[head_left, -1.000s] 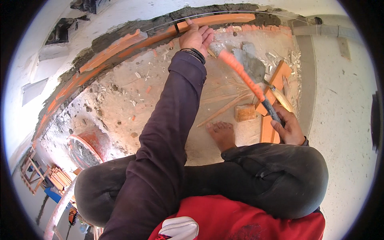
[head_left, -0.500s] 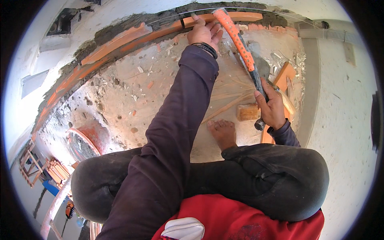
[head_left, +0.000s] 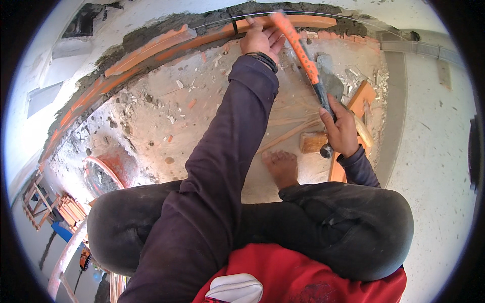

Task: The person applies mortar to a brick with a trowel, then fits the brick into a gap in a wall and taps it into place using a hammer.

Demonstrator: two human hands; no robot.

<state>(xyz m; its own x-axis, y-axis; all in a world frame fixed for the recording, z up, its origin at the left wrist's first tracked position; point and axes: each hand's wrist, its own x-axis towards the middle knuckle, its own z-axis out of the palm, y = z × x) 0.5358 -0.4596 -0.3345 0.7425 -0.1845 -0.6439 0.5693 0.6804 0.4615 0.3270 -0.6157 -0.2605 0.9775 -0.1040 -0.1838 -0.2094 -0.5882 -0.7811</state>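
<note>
My left hand (head_left: 260, 43) holds the edge of an orange tile strip (head_left: 308, 20) set along a grey mortar band (head_left: 353, 29) at the wall's foot. A thin pale line runs above it. My right hand (head_left: 339, 129) grips a long tool (head_left: 305, 58) with a dotted orange section and black lower part; its far end is raised beside my left fingers, blurred, so contact with the strip is unclear. Below lie a wooden block (head_left: 313, 141), a pale wooden-handled tool (head_left: 365, 134) and orange boards (head_left: 337, 169).
A bucket (head_left: 108, 177) sits at left on the debris-strewn floor (head_left: 172, 121). Stacked orange pieces (head_left: 70, 207), a wooden frame (head_left: 38, 197) and a pale tube (head_left: 68, 260) are farther left. My bare foot and crossed legs occupy the lower middle; a pale ledge (head_left: 414, 151) borders the right.
My right hand has risen and shifted left, swinging the orange end of the tool up to the tile strip. My left hand appears slightly farther right and higher, still at the strip.
</note>
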